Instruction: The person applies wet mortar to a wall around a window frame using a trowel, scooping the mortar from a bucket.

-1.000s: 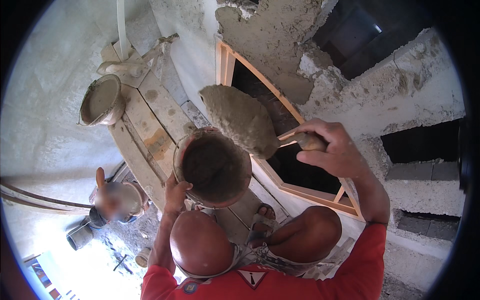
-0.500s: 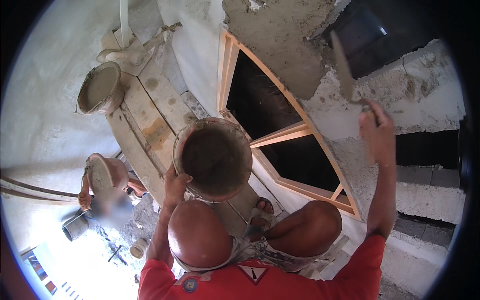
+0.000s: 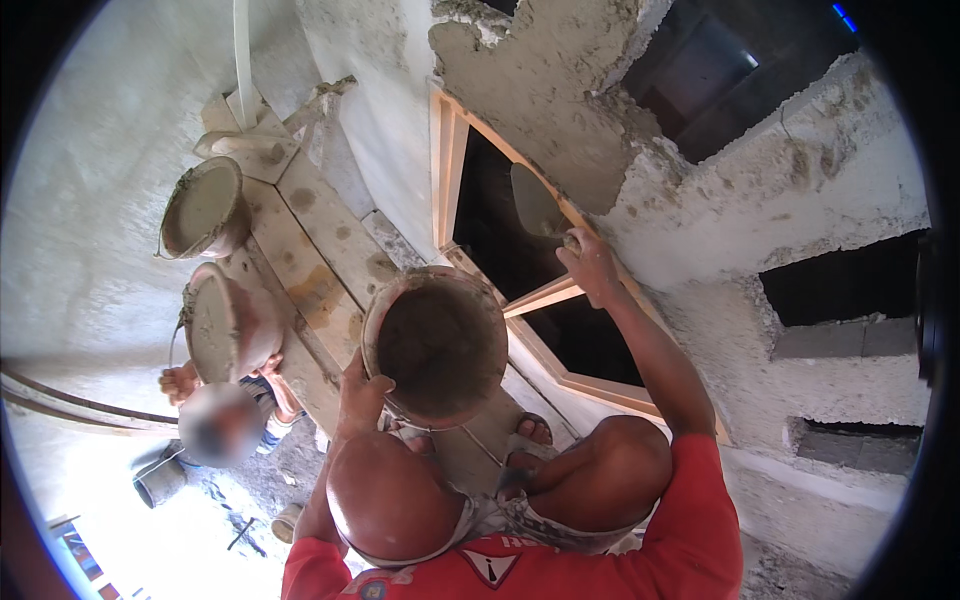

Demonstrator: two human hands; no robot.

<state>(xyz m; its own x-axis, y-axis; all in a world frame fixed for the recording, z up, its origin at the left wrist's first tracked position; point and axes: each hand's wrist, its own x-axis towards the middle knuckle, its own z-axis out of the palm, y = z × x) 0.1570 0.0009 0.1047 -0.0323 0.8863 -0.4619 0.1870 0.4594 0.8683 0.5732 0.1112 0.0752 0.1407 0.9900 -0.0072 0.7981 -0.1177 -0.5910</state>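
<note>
My left hand (image 3: pixel 362 398) is closed on the rim of a round bucket (image 3: pixel 434 345), dark and mortar-stained inside, between my knees and the window. My right hand (image 3: pixel 590 268) is closed round the handle of a trowel (image 3: pixel 537 203); its grey blade is raised in front of the upper opening of a bare wooden window frame (image 3: pixel 449 170). Patchy grey mortar (image 3: pixel 540 70) covers the wall above that frame.
I squat on a plank platform (image 3: pixel 315 260). A mortar-filled bucket (image 3: pixel 200 205) stands on it at left. Below, a co-worker's hands (image 3: pixel 180 385) support another full bucket (image 3: pixel 230 325) at the platform's edge. Rough openings (image 3: pixel 840 280) pierce the wall at right.
The trowel carried a heap of mortar, swung right to the wall, and is now back left with little visible on it. The co-worker's bucket has risen to the planks.
</note>
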